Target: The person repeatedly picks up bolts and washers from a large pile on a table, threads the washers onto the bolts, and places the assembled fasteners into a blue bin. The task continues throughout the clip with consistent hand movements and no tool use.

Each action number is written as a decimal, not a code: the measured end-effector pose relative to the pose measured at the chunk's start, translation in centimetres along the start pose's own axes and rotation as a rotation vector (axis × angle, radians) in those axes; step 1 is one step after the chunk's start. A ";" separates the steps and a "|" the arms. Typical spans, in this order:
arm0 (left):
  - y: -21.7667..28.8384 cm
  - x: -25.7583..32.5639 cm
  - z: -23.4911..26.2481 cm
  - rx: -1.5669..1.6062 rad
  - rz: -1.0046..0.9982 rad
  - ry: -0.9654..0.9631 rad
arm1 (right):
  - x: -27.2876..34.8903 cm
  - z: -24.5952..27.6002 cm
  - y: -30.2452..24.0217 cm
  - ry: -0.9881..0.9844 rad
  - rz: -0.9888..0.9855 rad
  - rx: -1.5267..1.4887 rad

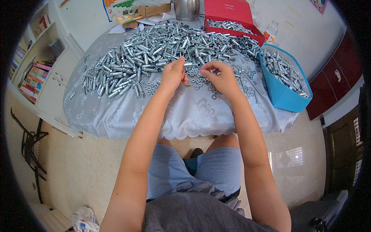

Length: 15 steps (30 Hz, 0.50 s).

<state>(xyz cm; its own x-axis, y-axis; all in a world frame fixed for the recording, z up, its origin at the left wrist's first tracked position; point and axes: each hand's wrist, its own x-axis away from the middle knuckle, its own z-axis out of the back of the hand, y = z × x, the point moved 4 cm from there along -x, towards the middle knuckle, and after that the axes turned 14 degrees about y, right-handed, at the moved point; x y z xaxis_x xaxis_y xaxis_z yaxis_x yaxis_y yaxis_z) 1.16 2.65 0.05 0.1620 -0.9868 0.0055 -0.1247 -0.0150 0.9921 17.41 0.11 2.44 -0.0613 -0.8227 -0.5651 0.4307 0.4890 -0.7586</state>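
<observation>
- Nuts (195,79) are lying loose on the pale tablecloth (127,116), right under both hands, near the table's near edge so they are easy to pick from.
- Left hand (172,74) is hovering over them with fingers curled tight together; something small seems to be pinched there, though what it is I cannot tell.
- Right hand (220,76) is arching over the same scatter, thumb and forefinger closing on a tiny piece, likely a nut, the rest of the fingers loosely bent.
- Metal sleeves (154,54) are heaping up far and left of the hands, within reach.
- Blue bin (284,96) is sitting at the right, holding more silvery parts.
- Red box (228,13) is waiting at the far side, also part-filled.
- Kettle (186,9) is standing far behind the heap, out of the way.
</observation>
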 end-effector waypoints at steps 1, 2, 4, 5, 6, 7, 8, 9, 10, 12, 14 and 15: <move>-0.1 -0.1 0.0 -0.013 -0.006 -0.008 | 0.0 0.0 -0.2 -0.010 -0.030 -0.057; -0.1 -0.1 0.0 -0.026 -0.012 -0.015 | 0.0 -0.1 -0.3 -0.020 -0.060 -0.113; -0.2 -0.1 -0.1 -0.049 -0.011 -0.025 | 0.0 -0.2 -0.1 -0.035 -0.104 -0.191; -0.3 0.0 -0.2 -0.060 -0.010 -0.030 | 0.0 -0.3 0.1 -0.040 -0.118 -0.210; -0.3 0.0 -0.3 -0.056 -0.022 -0.050 | 0.0 -0.4 0.2 -0.045 -0.132 -0.229; -0.5 -0.1 -0.5 -0.052 -0.034 -0.071 | 0.0 -0.4 0.2 -0.026 -0.145 -0.236; -0.6 -0.1 -0.6 -0.048 -0.046 -0.092 | -0.1 -0.4 0.2 -0.007 -0.158 -0.244; -0.6 -0.1 -0.6 -0.044 -0.061 -0.101 | 0.0 -0.4 0.4 0.010 -0.173 -0.250; -0.7 -0.2 -0.6 -0.040 -0.075 -0.110 | -0.1 -0.4 0.5 -0.001 -0.169 -0.242; -0.7 -0.2 -0.5 -0.037 -0.086 -0.116 | -0.3 -0.3 0.8 -0.023 -0.157 -0.226; -0.5 -0.1 -0.5 -0.040 -0.077 -0.110 | -0.2 -0.3 0.6 -0.041 -0.168 -0.226; -0.5 -0.1 -0.5 -0.037 -0.071 -0.108 | -0.2 -0.2 0.4 -0.048 -0.172 -0.227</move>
<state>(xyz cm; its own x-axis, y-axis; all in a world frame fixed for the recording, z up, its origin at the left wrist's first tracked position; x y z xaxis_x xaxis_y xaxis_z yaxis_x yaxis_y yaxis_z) 1.71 2.82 -0.39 0.0625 -0.9951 -0.0767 -0.0801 -0.0816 0.9934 17.38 0.53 2.14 -0.0714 -0.9093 -0.4099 0.2050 0.3888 -0.8982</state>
